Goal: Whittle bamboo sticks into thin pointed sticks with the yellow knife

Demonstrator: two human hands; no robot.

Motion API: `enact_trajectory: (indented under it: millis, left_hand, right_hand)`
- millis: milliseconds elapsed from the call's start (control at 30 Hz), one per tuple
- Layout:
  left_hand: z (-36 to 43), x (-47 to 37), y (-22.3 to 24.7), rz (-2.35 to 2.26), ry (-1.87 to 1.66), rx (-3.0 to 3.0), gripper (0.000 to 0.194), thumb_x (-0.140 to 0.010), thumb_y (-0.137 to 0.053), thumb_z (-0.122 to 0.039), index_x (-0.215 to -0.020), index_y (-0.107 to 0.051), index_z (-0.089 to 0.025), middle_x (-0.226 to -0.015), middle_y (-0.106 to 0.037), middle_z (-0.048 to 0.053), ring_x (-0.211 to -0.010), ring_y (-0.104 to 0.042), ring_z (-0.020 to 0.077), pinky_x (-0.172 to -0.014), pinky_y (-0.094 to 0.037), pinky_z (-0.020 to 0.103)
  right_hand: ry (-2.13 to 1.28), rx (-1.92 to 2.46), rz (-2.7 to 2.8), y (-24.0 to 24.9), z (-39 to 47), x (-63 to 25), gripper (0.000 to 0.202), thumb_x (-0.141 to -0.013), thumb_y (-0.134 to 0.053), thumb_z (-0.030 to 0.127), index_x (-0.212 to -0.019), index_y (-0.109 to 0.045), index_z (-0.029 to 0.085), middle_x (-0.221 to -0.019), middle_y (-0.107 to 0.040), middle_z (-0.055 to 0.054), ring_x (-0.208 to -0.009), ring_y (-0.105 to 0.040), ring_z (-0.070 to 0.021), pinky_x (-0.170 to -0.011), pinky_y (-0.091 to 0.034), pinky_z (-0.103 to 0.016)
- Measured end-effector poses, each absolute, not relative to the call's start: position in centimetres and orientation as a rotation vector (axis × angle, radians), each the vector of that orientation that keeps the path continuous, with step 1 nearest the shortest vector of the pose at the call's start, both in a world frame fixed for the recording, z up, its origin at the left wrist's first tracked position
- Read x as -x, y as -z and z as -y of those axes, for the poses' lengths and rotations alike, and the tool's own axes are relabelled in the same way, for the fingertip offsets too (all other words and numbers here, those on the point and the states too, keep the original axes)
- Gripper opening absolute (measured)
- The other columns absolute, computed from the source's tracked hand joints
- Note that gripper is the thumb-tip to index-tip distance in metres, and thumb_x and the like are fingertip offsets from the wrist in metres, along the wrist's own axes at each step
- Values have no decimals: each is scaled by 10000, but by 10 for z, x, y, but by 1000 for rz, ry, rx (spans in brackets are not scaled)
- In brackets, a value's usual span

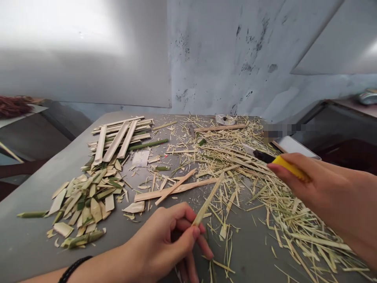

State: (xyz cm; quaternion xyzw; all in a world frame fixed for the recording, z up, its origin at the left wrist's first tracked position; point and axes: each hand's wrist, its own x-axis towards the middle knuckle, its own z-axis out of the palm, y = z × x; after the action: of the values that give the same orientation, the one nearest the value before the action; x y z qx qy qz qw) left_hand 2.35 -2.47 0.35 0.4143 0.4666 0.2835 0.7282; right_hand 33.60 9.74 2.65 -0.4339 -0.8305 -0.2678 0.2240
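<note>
Between the thumb and fingers of my left hand (pixel 173 239) is a thin bamboo strip (pixel 209 198), its far end pointing up and away to the right. My right hand (pixel 318 184) grips a yellow and black utility knife (pixel 287 167). The knife's blade points left, over the pile of bamboo shavings (pixel 250 157), apart from the strip. Two flat bamboo slats (pixel 176 188) lie crossed on the table just beyond my left hand.
Stacked split bamboo pieces (pixel 118 137) lie at the back left of the grey table (pixel 97 259), with a heap of short bamboo chips (pixel 88 200) in front. A hammer (pixel 218 128) and a clear tape roll (pixel 225 119) lie near the wall. Shavings cover the right side.
</note>
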Motion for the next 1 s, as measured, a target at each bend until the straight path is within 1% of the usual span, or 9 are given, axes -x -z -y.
enact_trajectory:
  millis: [100,167,300,433,500,633,700,833,1000]
  left_hand:
    - [21,-21,-3,-965,-665,-888,596,-883,-672,-762,-946,-502,-194,-884,-819,92,-483,-676,65,-457,-490,121]
    - [20,-19,-3,-940,-688,-879,554,-914,-677,-717,-962,-508,-192,-886,-821,90,-480,-680,62,-459,-495,116]
    - [21,-18,-1,-918,-704,-879,495,-957,-668,-659,-970,-506,-191,-908,-823,88,-482,-685,57,-458,-492,107]
    - [21,-19,-1,-940,-701,-876,529,-929,-681,-690,-945,-486,-199,-894,-819,79,-476,-673,56,-451,-487,112]
    - [21,-20,-3,-957,-695,-883,551,-914,-676,-717,-937,-479,-203,-886,-815,80,-478,-670,64,-445,-476,121]
    - [24,-22,-5,-974,-585,-923,635,-846,-661,-807,-906,-512,-192,-814,-797,83,-525,-645,56,-504,-473,121]
    - [25,-22,-4,-964,-581,-915,632,-853,-654,-806,-917,-520,-192,-822,-797,87,-533,-641,58,-508,-474,124]
    - [24,-18,0,-890,-663,-880,511,-949,-655,-688,-980,-514,-197,-918,-813,92,-520,-681,66,-463,-458,114]
    - [20,-16,-4,-878,-712,-882,439,-992,-649,-612,-994,-517,-193,-948,-814,91,-486,-674,49,-459,-467,100]
  right_hand:
    - [376,822,2443,-28,-86,-323,301,-1130,-503,458,-1036,-650,213,-715,-644,13,-547,-579,-129,-542,-329,-297]
    - [211,669,2546,-26,-79,-310,303,-1134,-494,480,-1063,-622,215,-750,-655,20,-578,-602,-128,-568,-357,-299]
    - [156,562,2613,-20,-71,-293,269,-1133,-502,464,-1081,-575,211,-713,-611,37,-549,-579,-138,-557,-338,-314]
    - [142,595,2608,-13,-68,-286,299,-1139,-475,482,-1080,-591,214,-748,-639,24,-572,-588,-141,-568,-339,-312]
    - [235,674,2585,-10,-70,-287,356,-1139,-448,511,-1019,-613,218,-727,-631,18,-544,-566,-145,-547,-324,-312]
    - [785,1093,2354,-14,-85,-304,491,-1140,-393,515,-799,-577,215,-538,-468,15,-398,-375,-147,-446,-154,-304]
    - [915,1210,2233,-20,-91,-313,435,-1130,-446,490,-835,-604,210,-543,-495,7,-417,-388,-154,-447,-163,-294]
    - [531,878,2343,-25,-85,-311,293,-1125,-518,461,-1018,-624,210,-705,-639,25,-532,-560,-127,-524,-337,-280]
    - [114,667,2564,-11,-65,-286,312,-1124,-508,489,-1073,-617,201,-813,-685,-1,-612,-607,-146,-585,-358,-309]
